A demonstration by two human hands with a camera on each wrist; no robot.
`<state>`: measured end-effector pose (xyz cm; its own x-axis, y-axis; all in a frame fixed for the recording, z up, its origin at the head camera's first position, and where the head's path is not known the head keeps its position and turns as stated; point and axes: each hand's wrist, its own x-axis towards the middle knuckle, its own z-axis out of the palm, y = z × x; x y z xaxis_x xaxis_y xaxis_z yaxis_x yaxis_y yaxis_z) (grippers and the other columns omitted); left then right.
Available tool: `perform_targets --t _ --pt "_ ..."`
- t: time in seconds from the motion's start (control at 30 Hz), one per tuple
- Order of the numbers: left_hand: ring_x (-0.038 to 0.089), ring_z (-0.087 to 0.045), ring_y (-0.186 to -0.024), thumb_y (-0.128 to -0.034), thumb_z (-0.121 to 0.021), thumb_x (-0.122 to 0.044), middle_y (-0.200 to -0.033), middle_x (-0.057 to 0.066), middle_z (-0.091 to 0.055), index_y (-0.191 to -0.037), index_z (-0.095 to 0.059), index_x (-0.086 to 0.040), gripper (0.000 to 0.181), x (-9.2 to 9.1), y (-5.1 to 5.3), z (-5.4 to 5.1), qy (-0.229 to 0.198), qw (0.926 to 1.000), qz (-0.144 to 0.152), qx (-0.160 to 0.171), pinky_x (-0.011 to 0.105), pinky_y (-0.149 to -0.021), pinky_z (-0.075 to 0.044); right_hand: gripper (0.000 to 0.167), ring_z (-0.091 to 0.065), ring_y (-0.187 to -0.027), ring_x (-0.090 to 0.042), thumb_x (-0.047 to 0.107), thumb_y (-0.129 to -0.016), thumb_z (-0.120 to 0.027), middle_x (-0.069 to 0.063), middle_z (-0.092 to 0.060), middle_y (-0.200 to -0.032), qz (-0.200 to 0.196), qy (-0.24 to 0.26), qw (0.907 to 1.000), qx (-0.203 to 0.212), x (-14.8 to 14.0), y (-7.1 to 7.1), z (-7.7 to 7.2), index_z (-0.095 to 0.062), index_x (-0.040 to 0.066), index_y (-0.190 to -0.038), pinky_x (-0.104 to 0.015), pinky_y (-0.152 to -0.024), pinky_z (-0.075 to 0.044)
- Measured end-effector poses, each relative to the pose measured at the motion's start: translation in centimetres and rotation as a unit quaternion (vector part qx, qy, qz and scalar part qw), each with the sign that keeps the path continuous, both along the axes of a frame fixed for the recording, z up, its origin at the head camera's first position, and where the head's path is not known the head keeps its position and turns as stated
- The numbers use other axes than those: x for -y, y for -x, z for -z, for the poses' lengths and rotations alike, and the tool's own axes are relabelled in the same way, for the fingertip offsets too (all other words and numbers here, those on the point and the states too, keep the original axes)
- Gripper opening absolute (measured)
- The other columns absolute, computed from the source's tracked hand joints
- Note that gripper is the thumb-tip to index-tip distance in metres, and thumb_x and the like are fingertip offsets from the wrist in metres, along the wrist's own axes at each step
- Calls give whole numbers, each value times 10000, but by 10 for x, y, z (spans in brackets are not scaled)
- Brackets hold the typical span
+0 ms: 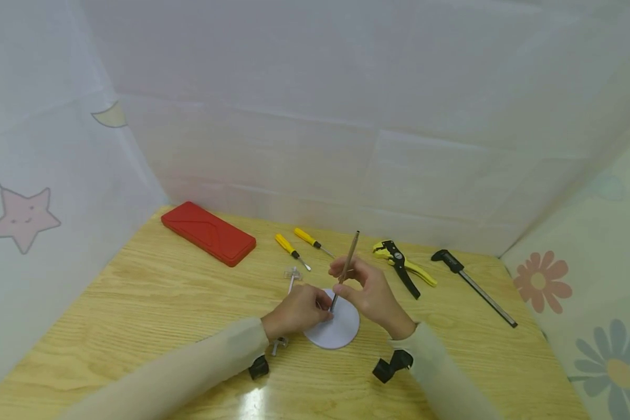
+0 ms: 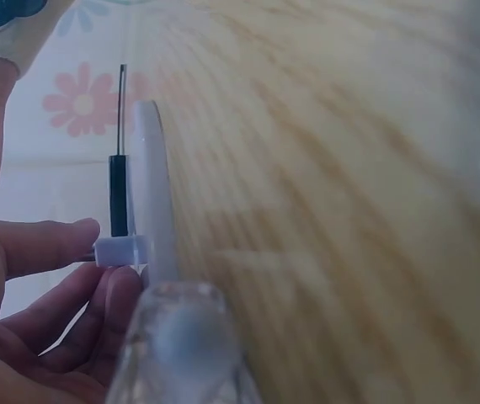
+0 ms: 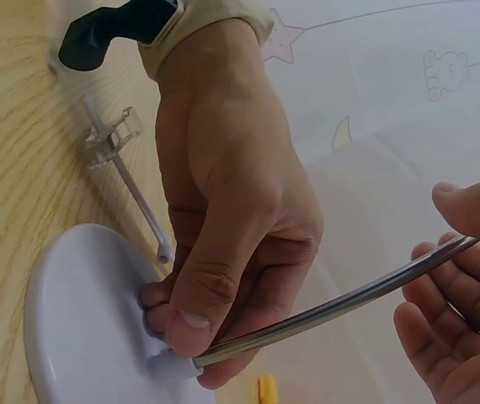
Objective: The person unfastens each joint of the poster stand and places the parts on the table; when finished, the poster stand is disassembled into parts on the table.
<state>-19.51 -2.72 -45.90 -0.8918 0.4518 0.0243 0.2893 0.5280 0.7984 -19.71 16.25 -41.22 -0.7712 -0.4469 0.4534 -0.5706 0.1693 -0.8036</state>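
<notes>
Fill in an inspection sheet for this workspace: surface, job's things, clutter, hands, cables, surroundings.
Surface: wood-grain tabletop, bright reflection at the near side.
Job's things: metal rod meets the socket of the white round base; seating depth unclear.
Clutter: red case, two yellow-handled screwdrivers, yellow-and-black wire stripper, caliper; slim rod with clear plastic fittings beside the base.
Left hand: pinches the metal rod's lower end.
Right hand: holds the metal rod higher up.
Cables: nothing seen.
Surroundings: pale sheets on three sides, partly printed.
</notes>
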Motion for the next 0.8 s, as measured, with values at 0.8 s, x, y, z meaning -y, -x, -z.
perform_targets --t 0.8 --pt "42 -637 -719 -807 -784 -94 -785 3 -769 -833 -783 -74 33 -2 1 4 49 9993 -105 -356 192 -623 -531 113 -708 -850 -131 104 -902 -756 -47 -768 -997 453 -1227 9909 -318 0 4 13 -731 82 -1010 -293 -717 -588"
